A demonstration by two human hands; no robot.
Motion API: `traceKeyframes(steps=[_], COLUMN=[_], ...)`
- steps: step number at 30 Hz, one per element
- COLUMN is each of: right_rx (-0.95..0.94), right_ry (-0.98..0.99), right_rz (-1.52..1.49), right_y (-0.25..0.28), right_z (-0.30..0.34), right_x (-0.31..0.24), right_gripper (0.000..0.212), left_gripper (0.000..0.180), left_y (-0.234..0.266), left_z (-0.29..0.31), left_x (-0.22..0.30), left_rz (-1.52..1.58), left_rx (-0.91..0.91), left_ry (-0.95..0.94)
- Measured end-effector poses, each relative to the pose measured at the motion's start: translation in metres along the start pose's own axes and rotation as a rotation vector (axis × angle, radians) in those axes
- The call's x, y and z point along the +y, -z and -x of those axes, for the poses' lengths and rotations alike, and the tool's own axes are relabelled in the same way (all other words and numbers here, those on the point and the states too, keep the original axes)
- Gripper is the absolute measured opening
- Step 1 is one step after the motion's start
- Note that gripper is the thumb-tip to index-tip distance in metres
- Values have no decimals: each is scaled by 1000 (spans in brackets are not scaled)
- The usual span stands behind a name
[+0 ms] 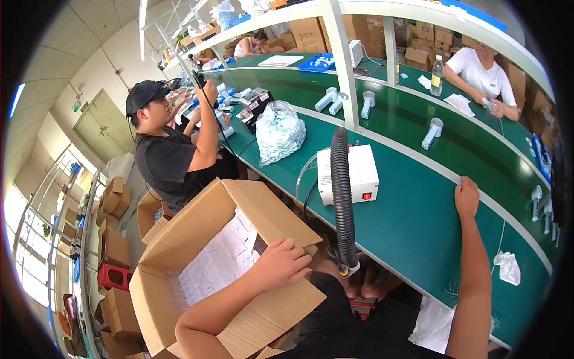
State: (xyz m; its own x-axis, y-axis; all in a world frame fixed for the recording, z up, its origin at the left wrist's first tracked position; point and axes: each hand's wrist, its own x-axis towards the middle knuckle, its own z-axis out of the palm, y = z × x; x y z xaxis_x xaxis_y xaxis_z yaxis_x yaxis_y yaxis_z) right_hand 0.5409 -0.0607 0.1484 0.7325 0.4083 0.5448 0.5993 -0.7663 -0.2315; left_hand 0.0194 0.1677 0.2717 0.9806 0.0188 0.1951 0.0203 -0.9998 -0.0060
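My left hand (pixel 280 264) has its fingers curled over the near right edge of a large open cardboard box (pixel 197 224), with the forearm lying across that box. White papers or padded sheets (pixel 222 254) are inside it. At the far end of my outstretched right arm, my right hand (pixel 466 198) rests on the pale rail (pixel 418 157) between the green workbench (pixel 412 203) and the conveyor. Its fingers are bent and partly hidden. Between my hands stands a white box-shaped device (pixel 348 173) with a red switch, behind a black corrugated hose (pixel 341 200).
A clear bag of pale parts (pixel 280 133) sits left of the device. Pale blue cylindrical parts (pixel 431 133) lie on the green conveyor (pixel 394 119). A co-worker in black (pixel 173 149) works at left; another in white (pixel 487 78) sits opposite. A white post (pixel 341 66) rises beside the belt.
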Motion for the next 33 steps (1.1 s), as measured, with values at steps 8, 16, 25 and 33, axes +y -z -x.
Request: traceKeyframes(steps=[8, 16, 25, 33], right_rx=[10, 5, -13, 4], right_ry=[9, -3, -8, -19], right_rz=[-2, -11, 3, -20], right_y=[2, 1, 3, 4], right_z=[1, 0, -1, 1], right_x=[-2, 0, -2, 0], right_gripper=[30, 29, 29, 28], left_gripper=[18, 18, 20, 22], left_y=[1, 0, 2, 4], left_z=[-1, -1, -1, -2], left_x=[1, 0, 0, 4], left_rz=[6, 6, 1, 36], left_rx=[-7, 1, -2, -89], left_ry=[1, -6, -6, 50])
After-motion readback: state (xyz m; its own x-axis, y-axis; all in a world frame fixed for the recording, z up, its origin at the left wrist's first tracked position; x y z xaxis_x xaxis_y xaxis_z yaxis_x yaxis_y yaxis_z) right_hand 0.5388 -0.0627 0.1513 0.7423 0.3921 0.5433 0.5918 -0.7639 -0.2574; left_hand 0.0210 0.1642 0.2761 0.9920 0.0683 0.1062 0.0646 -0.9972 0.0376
